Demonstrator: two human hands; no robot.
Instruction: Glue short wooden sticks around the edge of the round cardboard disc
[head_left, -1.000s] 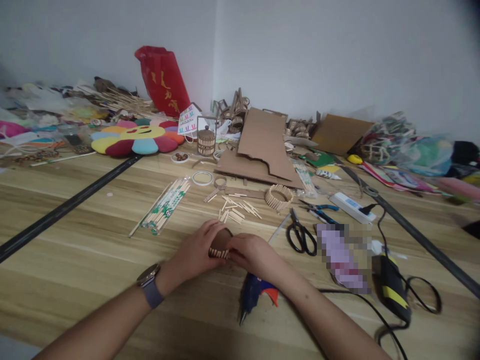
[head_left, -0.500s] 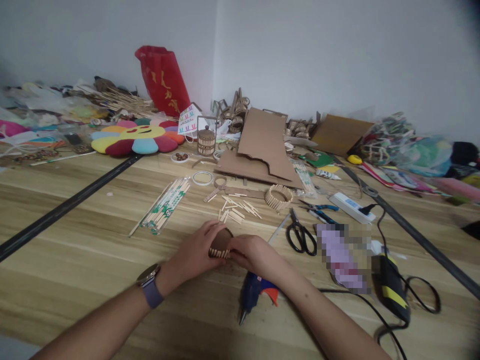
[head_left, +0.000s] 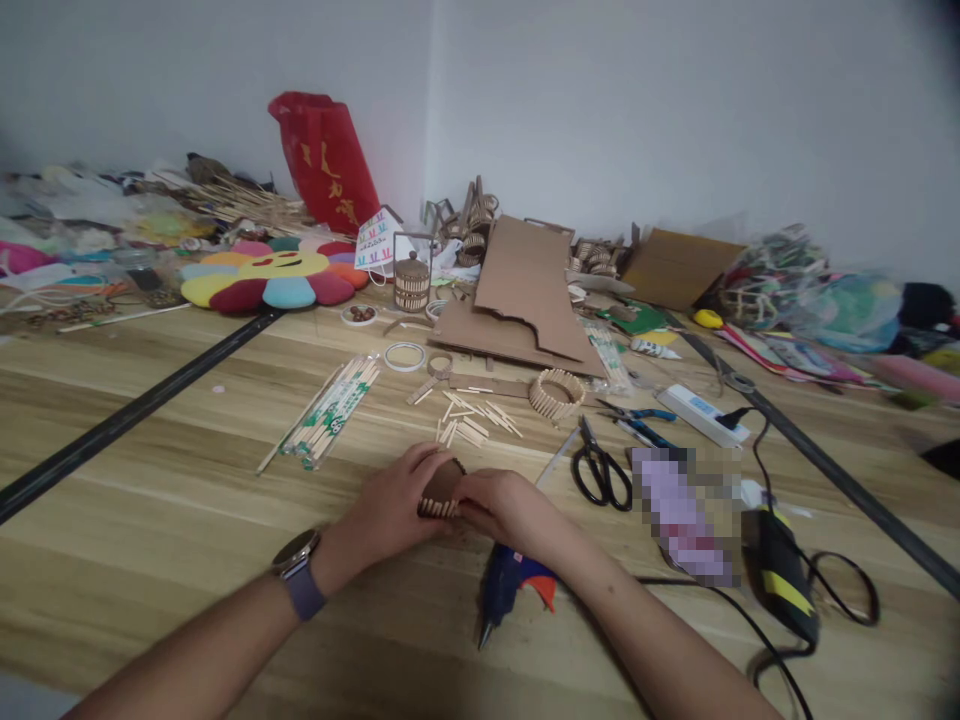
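A small round brown piece (head_left: 444, 487), edged along its near side with short pale sticks, is held just above or on the wooden table (head_left: 187, 480), near the middle of the view. It is grasped by the left hand (head_left: 397, 497), the fingers being curved over its far side and the thumb set against its near side; a watch (head_left: 296, 555) is worn on that wrist. Its right edge is met by the bent fingers of the right hand (head_left: 506, 508), but the fingertips are largely hidden, so whether anything is pinched there cannot be told. A blue glue gun (head_left: 501, 590) with an orange trigger is laid beside the right forearm, its nozzle pointed toward the near edge. Beyond the hands, loose short sticks (head_left: 471, 428) are scattered, with a ring of sticks (head_left: 556, 394) placed to their right. Black-handled scissors (head_left: 600, 475) are seen to the right of the right hand, and bagged sticks (head_left: 334, 410) to the far left of the piece. Farther back, torn cardboard sheets (head_left: 525, 285) are stacked near a small lidded bucket (head_left: 412, 282).
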